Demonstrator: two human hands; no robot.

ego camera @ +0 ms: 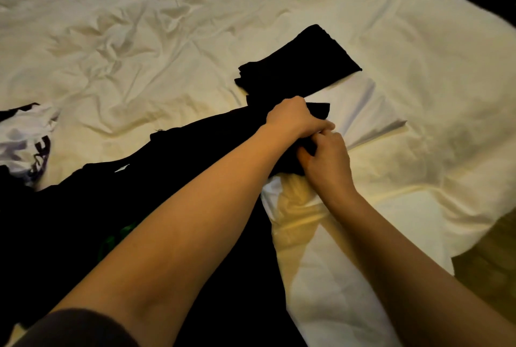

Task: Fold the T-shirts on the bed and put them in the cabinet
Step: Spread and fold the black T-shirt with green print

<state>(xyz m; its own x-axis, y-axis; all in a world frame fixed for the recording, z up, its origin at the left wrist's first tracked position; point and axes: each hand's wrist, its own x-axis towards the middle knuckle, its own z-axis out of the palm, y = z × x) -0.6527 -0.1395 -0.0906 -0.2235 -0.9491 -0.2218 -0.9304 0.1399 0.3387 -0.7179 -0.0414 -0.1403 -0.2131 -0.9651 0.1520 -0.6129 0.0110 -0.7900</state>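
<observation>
i see both hands meeting over the black t-shirt (195,207) spread across the white bed (167,39): my left hand (293,120) has its fingers curled tight on a bunch of the cloth, and my right hand (326,162) pinches the same dark fabric just beside it. a folded black t-shirt (304,61) lies just beyond the hands, and a white printed t-shirt (25,140) sits crumpled at the far left.

Rumpled white bed (167,25), dim rm
</observation>
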